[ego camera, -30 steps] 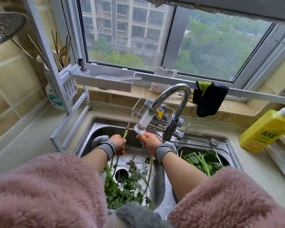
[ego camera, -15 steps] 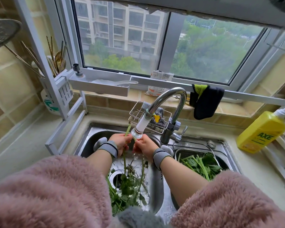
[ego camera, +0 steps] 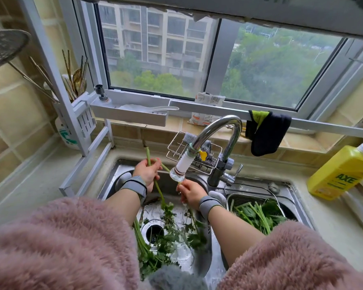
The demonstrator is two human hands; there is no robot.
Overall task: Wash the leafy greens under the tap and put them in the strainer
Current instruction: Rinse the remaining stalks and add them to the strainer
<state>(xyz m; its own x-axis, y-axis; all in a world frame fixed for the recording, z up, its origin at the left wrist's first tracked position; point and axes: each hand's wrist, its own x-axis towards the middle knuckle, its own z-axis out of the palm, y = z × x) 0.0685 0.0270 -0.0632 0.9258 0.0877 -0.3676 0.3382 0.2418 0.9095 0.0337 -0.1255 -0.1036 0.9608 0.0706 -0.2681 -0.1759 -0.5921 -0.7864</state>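
Left hand (ego camera: 148, 172) is curled round a long green stalk (ego camera: 158, 186), its cut end standing above the fist and its leafy end trailing down into the left sink basin (ego camera: 113, 176). Right hand (ego camera: 190, 192) pinches a second thin stem directly beneath the tap nozzle (ego camera: 179, 171), with water running over the fingers. More leafy greens (ego camera: 168, 241) lie loose in that basin around the drain (ego camera: 154, 232). The wire strainer (ego camera: 258, 198) sits in the right basin, already carrying washed greens (ego camera: 257, 215). The chrome tap (ego camera: 222, 130) arches over the divider, its nozzle just beside both hands. A wire sponge rack (ego camera: 177, 147) hangs behind the nozzle at the basin's back edge. A yellow AXE detergent bottle (ego camera: 340, 171) stands on the counter right of the strainer, well apart. A dark cloth (ego camera: 266, 132) hangs from the sill rail. A white rack frame (ego camera: 88, 164) borders the basin's left edge. Pink fleece sleeves (ego camera: 61, 243) cover the near rim.
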